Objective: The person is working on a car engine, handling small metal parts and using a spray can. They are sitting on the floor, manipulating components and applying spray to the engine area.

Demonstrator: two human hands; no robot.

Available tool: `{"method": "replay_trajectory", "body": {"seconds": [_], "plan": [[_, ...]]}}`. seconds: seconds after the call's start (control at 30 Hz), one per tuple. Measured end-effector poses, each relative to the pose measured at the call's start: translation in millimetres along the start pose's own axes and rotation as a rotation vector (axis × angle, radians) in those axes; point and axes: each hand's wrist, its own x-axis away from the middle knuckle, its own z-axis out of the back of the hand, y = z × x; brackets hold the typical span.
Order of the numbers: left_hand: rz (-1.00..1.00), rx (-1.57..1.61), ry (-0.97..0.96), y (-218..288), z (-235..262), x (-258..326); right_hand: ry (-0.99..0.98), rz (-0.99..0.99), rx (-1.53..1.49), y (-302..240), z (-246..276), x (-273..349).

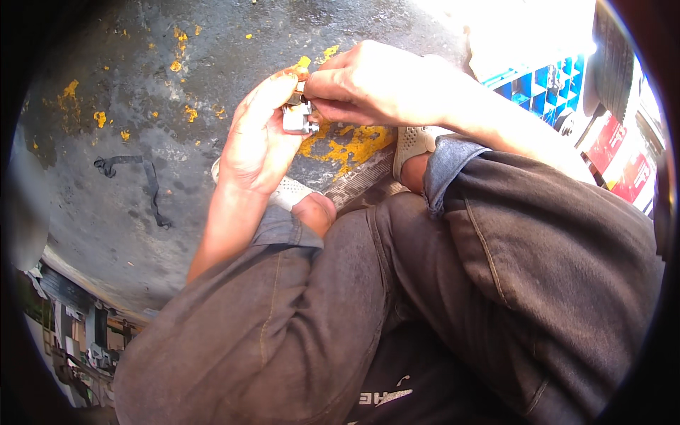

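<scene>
Metal part point(299, 117), small, silvery and blocky, sits between two bare hands held above a dark, stained concrete floor point(127, 205). Left hand point(258, 138) cups it from below and from the left, palm turned toward the camera, fingers curled up around it and closed on it. Right hand point(368, 81) reaches in from the right, thumb and fingertips pinched together on the top of the same part, close against the left fingertips. Exactly what the part is cannot be told; it is mostly covered by fingers.

Both forearms rise from bent knees in worn grey-brown trousers point(397, 297), cuffs rolled. Pale mesh shoes point(414, 142) rest on the floor under the hands. Yellow paint patches point(350, 145) lie on the floor just beneath the part. A blue plastic crate point(538, 88) stands at the upper right, beside a dark tyre point(613, 57).
</scene>
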Motion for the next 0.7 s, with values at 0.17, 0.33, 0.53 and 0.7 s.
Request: {"method": "replay_trajectory", "body": {"seconds": [0.17, 0.33, 0.53, 0.7], "plan": [[-0.055, -0.030, -0.029, -1.1, 5.6, 0.7, -0.019, -0.043, 0.006, -8.3, 2.2, -2.5], [-0.118, -0.027, -0.001, -0.2, -13.8, 3.7, 0.010, -0.012, 0.028, -6.6, 3.1, -1.2], [-0.195, -0.059, -0.097, 0.2, -10.9, 3.4, -0.018, -0.041, 0.039, -17.6, 12.1, -3.7], [-0.191, -0.057, -0.103, -0.7, -5.2, -0.8, -0.009, -0.041, 0.050, -12.7, 8.4, -4.6]]}}
